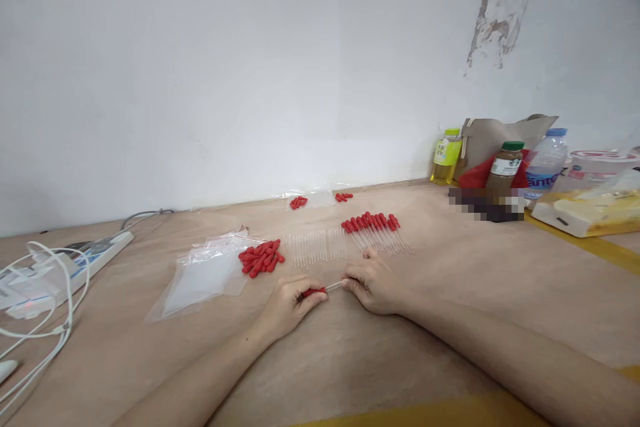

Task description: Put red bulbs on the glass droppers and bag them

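My left hand point(293, 301) is closed on a red rubber dropper bulb point(314, 291). A clear dropper tube point(333, 287) runs from the bulb's end to my right hand point(373, 281), whose fingers pinch its other end. How deep the tube sits in the bulb I cannot tell. Beyond my left hand lies a heap of loose red bulbs point(261, 257). A row of clear tubes point(315, 248) is laid out behind both hands. Past my right hand, several droppers with red bulbs fitted point(373, 223) lie side by side, bulbs towards the wall.
Clear plastic bags point(200, 280) lie at left, near a white power strip point(103, 253) and tangled white cables point(67, 307). Small bags with red bulbs point(299, 203) lie by the wall. At right stand a yellow drink bottle point(445, 160), a green-capped bottle point(505, 167) and a tissue pack point(590, 207).
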Demonstrator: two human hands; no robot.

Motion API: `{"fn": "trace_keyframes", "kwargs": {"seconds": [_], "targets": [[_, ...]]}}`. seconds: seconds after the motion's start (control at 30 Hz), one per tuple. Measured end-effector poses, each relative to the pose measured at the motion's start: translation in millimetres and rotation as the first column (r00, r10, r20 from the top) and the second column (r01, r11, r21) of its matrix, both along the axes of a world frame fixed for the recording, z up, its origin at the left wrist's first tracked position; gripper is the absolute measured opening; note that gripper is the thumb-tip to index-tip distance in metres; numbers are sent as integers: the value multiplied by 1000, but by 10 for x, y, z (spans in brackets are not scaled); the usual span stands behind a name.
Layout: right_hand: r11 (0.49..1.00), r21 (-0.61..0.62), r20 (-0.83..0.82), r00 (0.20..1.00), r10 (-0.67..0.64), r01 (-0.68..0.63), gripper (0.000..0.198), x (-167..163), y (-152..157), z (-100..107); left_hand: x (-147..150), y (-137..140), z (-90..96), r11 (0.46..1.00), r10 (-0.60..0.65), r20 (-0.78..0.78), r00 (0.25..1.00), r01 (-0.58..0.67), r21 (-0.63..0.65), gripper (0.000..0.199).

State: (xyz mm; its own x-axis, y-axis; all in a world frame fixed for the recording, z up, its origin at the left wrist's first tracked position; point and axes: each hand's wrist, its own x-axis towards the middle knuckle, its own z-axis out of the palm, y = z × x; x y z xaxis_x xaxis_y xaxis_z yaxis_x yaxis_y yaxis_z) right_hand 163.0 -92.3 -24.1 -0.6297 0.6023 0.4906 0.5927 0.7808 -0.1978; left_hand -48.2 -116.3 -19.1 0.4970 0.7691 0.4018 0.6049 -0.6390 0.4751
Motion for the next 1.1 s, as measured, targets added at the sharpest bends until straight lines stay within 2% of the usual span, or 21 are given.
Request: {"fn": "trace_keyframes", "kwargs": {"seconds": [0.2,0.33,0.53,0.67,0.73,0.83,0.9,1.0,1.07,1.1], "targets": [[995,-48,21,996,-83,84,31,-88,-105,75,-3,-16,11,1000,7,26,1000,-7,22,21],[994,-71,39,996,-76,79,35,-150,-131,84,-4,-13,-1,1000,-2,23,1000,1,29,20],[991,-115,55,996,-65,71,37,-187,-93,22,-34,44,-49,996,-34,-56,998,39,82,20],[990,-111,92,993,-74,84,38,-160,-118,82,-94,130,-71,975,-78,-150,986,107,195,19],[994,-97,81,996,-45,52,34,-143,-143,114,-124,152,-69,967,-67,-138,988,98,235,18],[997,-56,34,998,-52,54,27,-118,-138,108,-153,152,-60,974,-14,-62,998,27,226,21],[991,-55,-40,992,-122,120,24,-80,-68,76,-159,146,-57,981,69,-18,997,-64,183,29],[958,-150,-220,936,-273,244,23,68,153,43,-157,150,-60,985,151,-16,988,-149,92,37],[896,-257,-296,853,-429,362,26,239,346,47,-151,158,-61,988,148,-22,989,-146,56,39],[835,-317,-314,781,-540,450,27,340,440,54,-149,161,-60,989,142,-20,990,-141,51,38]]}}
